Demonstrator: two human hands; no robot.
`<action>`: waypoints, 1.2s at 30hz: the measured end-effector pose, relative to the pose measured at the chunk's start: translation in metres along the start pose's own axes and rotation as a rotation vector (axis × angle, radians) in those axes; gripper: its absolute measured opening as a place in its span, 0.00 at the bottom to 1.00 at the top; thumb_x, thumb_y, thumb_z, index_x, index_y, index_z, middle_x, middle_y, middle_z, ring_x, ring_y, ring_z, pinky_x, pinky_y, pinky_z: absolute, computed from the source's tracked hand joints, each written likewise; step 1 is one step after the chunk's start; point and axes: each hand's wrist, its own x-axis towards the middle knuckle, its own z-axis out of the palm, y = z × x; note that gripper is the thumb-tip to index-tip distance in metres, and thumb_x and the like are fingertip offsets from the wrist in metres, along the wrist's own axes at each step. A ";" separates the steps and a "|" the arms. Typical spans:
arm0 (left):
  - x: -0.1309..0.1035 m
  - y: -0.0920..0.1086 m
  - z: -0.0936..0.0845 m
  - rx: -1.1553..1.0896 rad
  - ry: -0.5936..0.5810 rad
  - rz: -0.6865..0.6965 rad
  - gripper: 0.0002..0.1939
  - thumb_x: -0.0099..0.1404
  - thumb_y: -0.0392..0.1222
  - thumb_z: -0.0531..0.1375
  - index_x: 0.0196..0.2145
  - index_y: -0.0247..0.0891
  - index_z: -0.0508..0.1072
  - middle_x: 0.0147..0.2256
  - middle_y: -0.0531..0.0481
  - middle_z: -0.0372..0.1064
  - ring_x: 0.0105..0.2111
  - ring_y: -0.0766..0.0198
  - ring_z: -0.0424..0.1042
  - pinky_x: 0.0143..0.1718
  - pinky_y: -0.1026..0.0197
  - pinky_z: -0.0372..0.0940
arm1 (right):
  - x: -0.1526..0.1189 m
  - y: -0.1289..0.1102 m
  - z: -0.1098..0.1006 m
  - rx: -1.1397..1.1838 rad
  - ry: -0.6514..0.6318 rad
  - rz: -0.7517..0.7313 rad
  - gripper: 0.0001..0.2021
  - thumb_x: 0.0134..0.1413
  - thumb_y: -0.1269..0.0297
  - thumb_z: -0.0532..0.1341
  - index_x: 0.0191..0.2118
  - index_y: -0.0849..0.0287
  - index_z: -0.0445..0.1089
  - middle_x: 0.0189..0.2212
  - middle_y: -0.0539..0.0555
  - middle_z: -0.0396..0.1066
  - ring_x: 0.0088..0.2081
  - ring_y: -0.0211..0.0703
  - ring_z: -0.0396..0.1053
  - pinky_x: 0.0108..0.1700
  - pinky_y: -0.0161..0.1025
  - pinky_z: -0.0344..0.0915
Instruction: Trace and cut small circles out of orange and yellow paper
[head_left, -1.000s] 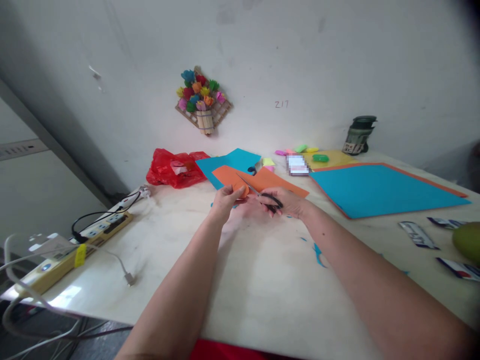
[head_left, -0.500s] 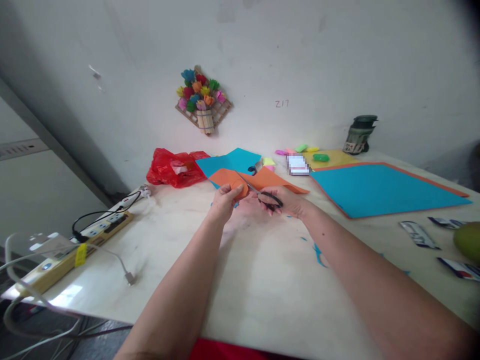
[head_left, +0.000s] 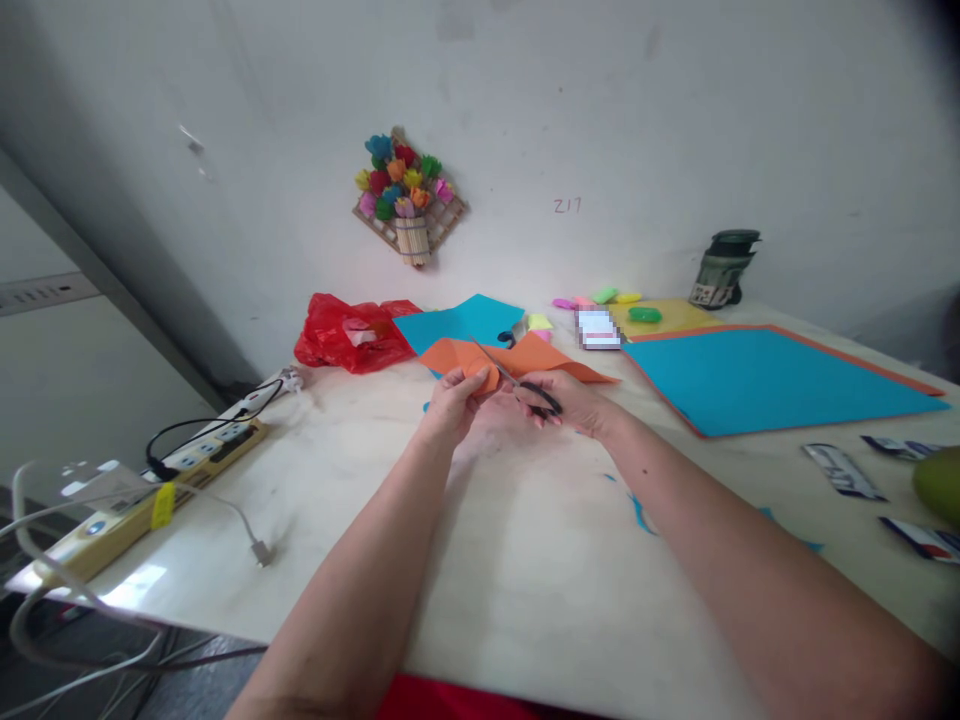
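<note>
Over table (head_left: 525, 580), left hand (head_left: 453, 404) pinching orange paper (head_left: 450, 355), apparently curlier now; right hand (head_left: 576, 402) gripping scissors (head_left: 551, 398).

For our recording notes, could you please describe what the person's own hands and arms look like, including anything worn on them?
The left hand and right hand are ungloved. The left forearm and right forearm show no sleeve, watch, bracelet or cable; a ring would be too small to tell.
</note>
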 end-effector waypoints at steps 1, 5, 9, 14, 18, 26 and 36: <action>0.000 0.000 0.000 0.000 0.004 0.000 0.05 0.52 0.37 0.63 0.29 0.34 0.73 0.29 0.50 0.71 0.29 0.67 0.71 0.40 0.61 0.66 | 0.000 0.000 0.001 0.007 0.004 0.000 0.12 0.47 0.58 0.56 0.26 0.63 0.65 0.20 0.50 0.64 0.16 0.30 0.59 0.13 0.29 0.43; 0.000 -0.001 0.001 -0.004 0.007 0.009 0.06 0.52 0.37 0.64 0.29 0.33 0.73 0.28 0.49 0.71 0.29 0.67 0.71 0.38 0.62 0.66 | 0.000 -0.001 0.003 0.013 0.029 0.020 0.13 0.46 0.57 0.57 0.24 0.63 0.64 0.19 0.50 0.63 0.16 0.30 0.59 0.13 0.29 0.42; 0.000 -0.002 0.000 -0.007 -0.006 0.017 0.05 0.52 0.37 0.63 0.29 0.33 0.74 0.27 0.49 0.71 0.29 0.67 0.71 0.37 0.63 0.66 | 0.000 -0.001 0.005 0.031 0.032 0.025 0.14 0.46 0.55 0.58 0.25 0.63 0.65 0.19 0.50 0.63 0.16 0.30 0.59 0.13 0.30 0.42; 0.000 -0.002 0.000 0.002 0.017 0.002 0.05 0.52 0.37 0.63 0.29 0.34 0.73 0.28 0.50 0.71 0.28 0.67 0.71 0.38 0.64 0.66 | -0.001 -0.002 0.006 0.040 0.042 0.034 0.15 0.46 0.54 0.59 0.25 0.64 0.65 0.19 0.50 0.63 0.16 0.29 0.59 0.13 0.29 0.42; 0.000 -0.002 0.000 -0.006 0.021 0.001 0.05 0.52 0.37 0.63 0.29 0.34 0.73 0.28 0.50 0.71 0.29 0.68 0.71 0.38 0.64 0.65 | -0.003 -0.008 0.010 0.062 0.064 0.054 0.15 0.44 0.54 0.60 0.25 0.64 0.65 0.18 0.49 0.61 0.16 0.29 0.57 0.14 0.29 0.44; 0.000 -0.002 0.000 -0.030 0.044 -0.016 0.06 0.51 0.37 0.64 0.28 0.34 0.74 0.28 0.50 0.71 0.29 0.67 0.71 0.39 0.62 0.66 | -0.003 -0.010 0.011 0.091 0.065 0.056 0.13 0.43 0.57 0.59 0.24 0.63 0.65 0.17 0.48 0.61 0.16 0.29 0.56 0.14 0.30 0.47; 0.001 -0.001 -0.001 -0.043 0.090 -0.020 0.07 0.50 0.38 0.65 0.28 0.32 0.74 0.28 0.49 0.71 0.28 0.67 0.71 0.38 0.61 0.67 | -0.001 -0.003 0.008 0.069 0.041 0.034 0.13 0.44 0.56 0.59 0.25 0.63 0.65 0.18 0.48 0.61 0.16 0.29 0.57 0.14 0.30 0.44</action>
